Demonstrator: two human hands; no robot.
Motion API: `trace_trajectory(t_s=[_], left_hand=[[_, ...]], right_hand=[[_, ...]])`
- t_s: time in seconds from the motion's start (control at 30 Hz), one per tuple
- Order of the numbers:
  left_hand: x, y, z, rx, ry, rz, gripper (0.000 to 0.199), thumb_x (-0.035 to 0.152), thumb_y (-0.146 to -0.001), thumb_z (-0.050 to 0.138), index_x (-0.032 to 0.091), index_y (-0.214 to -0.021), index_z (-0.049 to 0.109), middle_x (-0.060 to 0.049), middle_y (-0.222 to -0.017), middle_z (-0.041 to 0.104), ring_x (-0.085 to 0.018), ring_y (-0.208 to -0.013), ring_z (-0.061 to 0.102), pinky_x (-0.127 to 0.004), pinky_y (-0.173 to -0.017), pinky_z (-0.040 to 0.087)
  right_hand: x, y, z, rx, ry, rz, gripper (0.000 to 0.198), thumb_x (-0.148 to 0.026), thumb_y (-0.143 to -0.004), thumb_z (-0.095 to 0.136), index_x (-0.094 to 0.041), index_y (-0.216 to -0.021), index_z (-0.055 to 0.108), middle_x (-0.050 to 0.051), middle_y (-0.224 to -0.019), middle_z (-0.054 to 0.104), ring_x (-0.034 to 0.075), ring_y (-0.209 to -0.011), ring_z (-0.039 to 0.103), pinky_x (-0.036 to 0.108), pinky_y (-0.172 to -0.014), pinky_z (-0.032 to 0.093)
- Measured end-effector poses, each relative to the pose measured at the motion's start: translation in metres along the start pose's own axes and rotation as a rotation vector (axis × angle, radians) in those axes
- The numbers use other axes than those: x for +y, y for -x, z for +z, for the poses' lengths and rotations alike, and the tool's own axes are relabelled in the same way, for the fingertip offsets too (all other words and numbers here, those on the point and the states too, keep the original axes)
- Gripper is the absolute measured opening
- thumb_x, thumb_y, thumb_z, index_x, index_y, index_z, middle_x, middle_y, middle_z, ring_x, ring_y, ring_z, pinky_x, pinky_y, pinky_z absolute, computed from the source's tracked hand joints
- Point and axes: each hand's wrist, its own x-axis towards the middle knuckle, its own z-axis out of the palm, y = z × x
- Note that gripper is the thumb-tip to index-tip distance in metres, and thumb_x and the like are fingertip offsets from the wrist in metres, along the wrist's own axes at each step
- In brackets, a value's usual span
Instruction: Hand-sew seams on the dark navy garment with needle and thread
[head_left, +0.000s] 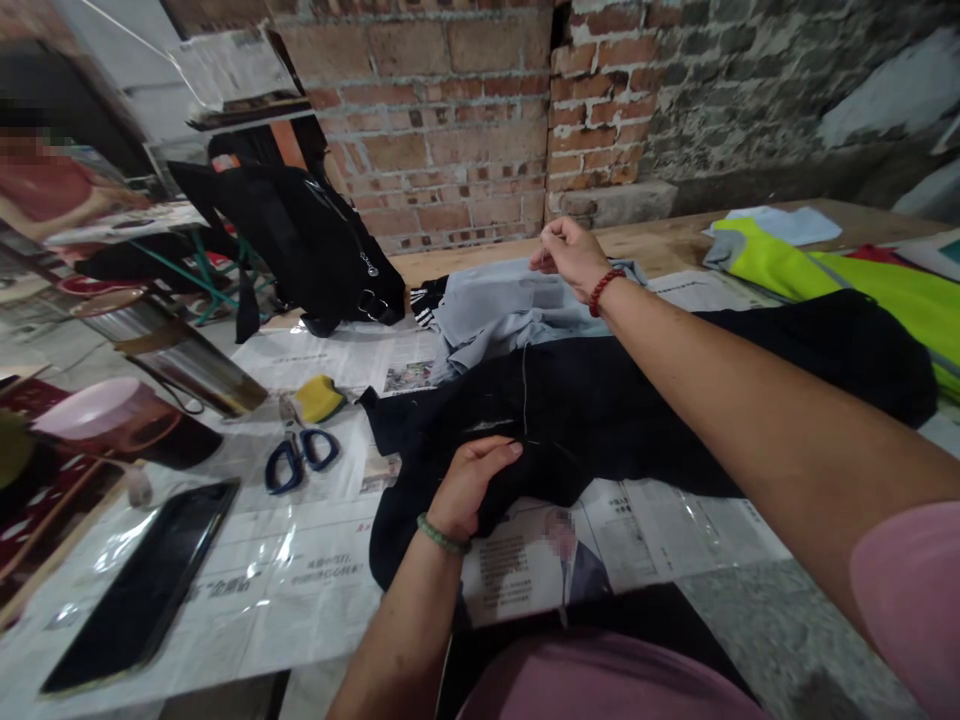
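A dark, nearly black garment (645, 400) lies across the newspaper in front of me. My left hand (480, 480), with a green bead bracelet, closes thumb over fingers on a fold of this garment. A pale thread (525, 390) runs up from the cloth just beyond that thumb. Raised above the far side of the garment, my right hand (566, 255), with a red bracelet, pinches thumb and fingertips together on thin thread; whether a needle is there I cannot make out. Behind the garment rests a crumpled light grey cloth (487, 305).
Blue-handled scissors (300, 455), a yellow sponge-like piece (319, 398), a phone (142, 590), a lidded cup (135, 425) and a steel flask (180, 350) stand or lie left. A black bag (300, 230) is behind, a neon-yellow garment (817, 275) right. Another person (52, 190) sits far left.
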Motion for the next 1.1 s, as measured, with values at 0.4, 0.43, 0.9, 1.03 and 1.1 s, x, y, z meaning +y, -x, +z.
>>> trace_trajectory(t_s=[0.4, 0.43, 0.9, 1.03, 1.1], left_hand=[[0.004, 0.001, -0.003, 0.086, 0.093, 0.018, 0.016, 0.014, -0.049, 0.071, 0.017, -0.064, 0.063, 0.005, -0.051, 0.061, -0.009, -0.045, 0.054, -0.018, -0.047, 0.039], [0.004, 0.001, -0.002, 0.086, 0.094, 0.017, 0.017, 0.014, -0.049, 0.071, 0.017, -0.064, 0.063, 0.004, -0.052, 0.061, -0.009, -0.046, 0.054, -0.019, -0.047, 0.039], [0.005, 0.002, -0.001, 0.069, 0.046, 0.055, 0.014, 0.016, -0.051, 0.071, 0.016, -0.064, 0.065, 0.003, -0.054, 0.062, -0.009, -0.047, 0.055, -0.019, -0.049, 0.040], [0.006, 0.002, 0.000, 0.077, 0.034, 0.052, 0.014, 0.016, -0.050, 0.071, 0.016, -0.063, 0.065, 0.003, -0.053, 0.061, -0.009, -0.047, 0.054, -0.019, -0.048, 0.040], [0.006, 0.003, 0.000, 0.060, 0.035, 0.049, 0.013, 0.016, -0.051, 0.070, 0.016, -0.063, 0.065, 0.003, -0.053, 0.061, -0.009, -0.047, 0.054, -0.019, -0.049, 0.040]], right_hand=[[0.020, 0.132, 0.004, -0.998, 0.486, -0.155, 0.019, -0.011, -0.076, 0.045, -0.018, -0.082, 0.061, -0.002, -0.064, 0.058, 0.007, -0.047, 0.052, 0.018, -0.050, 0.042], [0.021, 0.138, 0.002, -1.017, 0.490, -0.201, 0.021, -0.009, -0.074, 0.045, -0.018, -0.081, 0.063, -0.001, -0.070, 0.060, 0.008, -0.056, 0.055, 0.019, -0.057, 0.044], [0.012, 0.154, -0.010, -1.015, 0.421, -0.275, 0.022, -0.012, -0.077, 0.046, -0.017, -0.085, 0.066, 0.001, -0.083, 0.065, 0.010, -0.075, 0.058, 0.021, -0.070, 0.043], [0.012, 0.154, -0.009, -1.020, 0.397, -0.241, 0.021, -0.013, -0.077, 0.047, -0.019, -0.085, 0.066, 0.000, -0.083, 0.065, 0.010, -0.077, 0.058, 0.021, -0.072, 0.043], [0.011, 0.154, -0.008, -1.033, 0.386, -0.232, 0.021, -0.013, -0.077, 0.047, -0.019, -0.085, 0.066, 0.000, -0.083, 0.065, 0.010, -0.077, 0.058, 0.021, -0.072, 0.043]])
